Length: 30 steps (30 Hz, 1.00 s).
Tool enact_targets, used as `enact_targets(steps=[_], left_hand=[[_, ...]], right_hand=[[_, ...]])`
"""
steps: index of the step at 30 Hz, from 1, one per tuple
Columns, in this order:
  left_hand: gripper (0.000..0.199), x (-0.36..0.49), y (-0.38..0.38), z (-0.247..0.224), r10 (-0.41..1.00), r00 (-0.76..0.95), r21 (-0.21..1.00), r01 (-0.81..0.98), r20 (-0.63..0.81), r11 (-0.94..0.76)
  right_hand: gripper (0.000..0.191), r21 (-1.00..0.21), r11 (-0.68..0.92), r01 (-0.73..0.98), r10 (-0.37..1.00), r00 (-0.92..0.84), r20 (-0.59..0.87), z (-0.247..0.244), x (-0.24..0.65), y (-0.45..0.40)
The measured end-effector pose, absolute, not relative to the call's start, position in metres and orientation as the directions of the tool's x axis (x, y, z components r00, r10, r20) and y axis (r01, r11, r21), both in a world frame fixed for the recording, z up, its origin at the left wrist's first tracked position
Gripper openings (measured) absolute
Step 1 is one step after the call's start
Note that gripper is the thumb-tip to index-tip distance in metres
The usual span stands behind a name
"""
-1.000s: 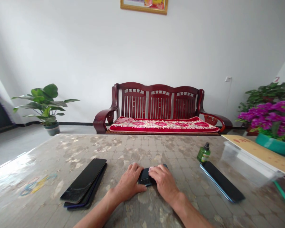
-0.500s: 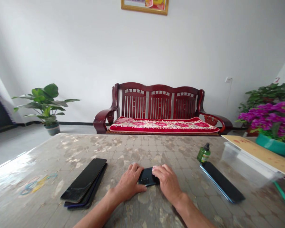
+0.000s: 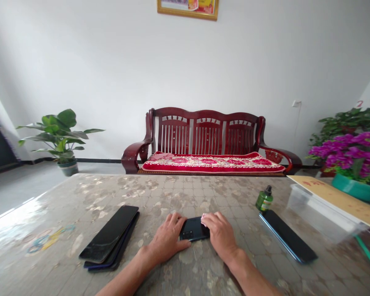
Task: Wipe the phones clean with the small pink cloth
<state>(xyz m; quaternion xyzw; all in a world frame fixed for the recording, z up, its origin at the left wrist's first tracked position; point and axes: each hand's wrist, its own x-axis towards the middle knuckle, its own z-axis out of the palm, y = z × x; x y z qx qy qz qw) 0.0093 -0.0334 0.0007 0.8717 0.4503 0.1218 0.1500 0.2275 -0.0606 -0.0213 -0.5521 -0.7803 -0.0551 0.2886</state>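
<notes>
A dark blue smartphone (image 3: 195, 228) lies on the table between my hands, its camera side up. My left hand (image 3: 168, 235) grips the phone's left end, thumb along the near edge and fingers at the far one. Over its right end, my right hand (image 3: 220, 232) is closed on a small pinkish-white wad (image 3: 204, 219), perhaps tissue or cloth, pressed to the phone's back. The palm hides the phone's right end. Left of my hands rests a stack of phones (image 3: 111, 236); to the right lies another smartphone (image 3: 288, 236), dark side up with a blue edge.
A small green bottle (image 3: 264, 199) stands behind the right-hand phone. At right are a clear plastic box (image 3: 323, 218) under a tan envelope (image 3: 336, 197), a green pen (image 3: 368, 253) and a pot of purple flowers (image 3: 357, 187). Coloured rubber bands (image 3: 49, 239) lie at left.
My right hand has slid slightly to the right with the wad, so more of the phone's back shows. My left hand has stayed in place.
</notes>
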Motion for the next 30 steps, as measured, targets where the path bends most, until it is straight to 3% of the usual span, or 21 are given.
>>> enact_targets(steps=[5,13,22,30], left_hand=[[0.054,0.010,-0.033,0.000,0.822,0.563,0.366,0.749,0.087,-0.552],[0.055,0.009,-0.032,-0.003,0.821,0.563,0.371,0.745,0.093,-0.554],[0.053,0.010,-0.032,-0.003,0.823,0.562,0.380,0.746,0.081,-0.547],[0.054,0.008,-0.031,-0.004,0.820,0.565,0.383,0.739,0.097,-0.554]], right_hand=[[0.029,-0.218,0.459,0.861,0.812,-0.307,0.497,-0.020,0.220,-0.066],[0.030,-0.189,0.282,0.940,0.859,-0.160,0.486,-0.020,0.240,-0.055],[0.026,-0.190,0.436,0.880,0.825,-0.307,0.474,-0.021,0.213,-0.064],[0.025,-0.153,0.268,0.951,0.871,-0.172,0.461,-0.017,0.238,-0.057]])
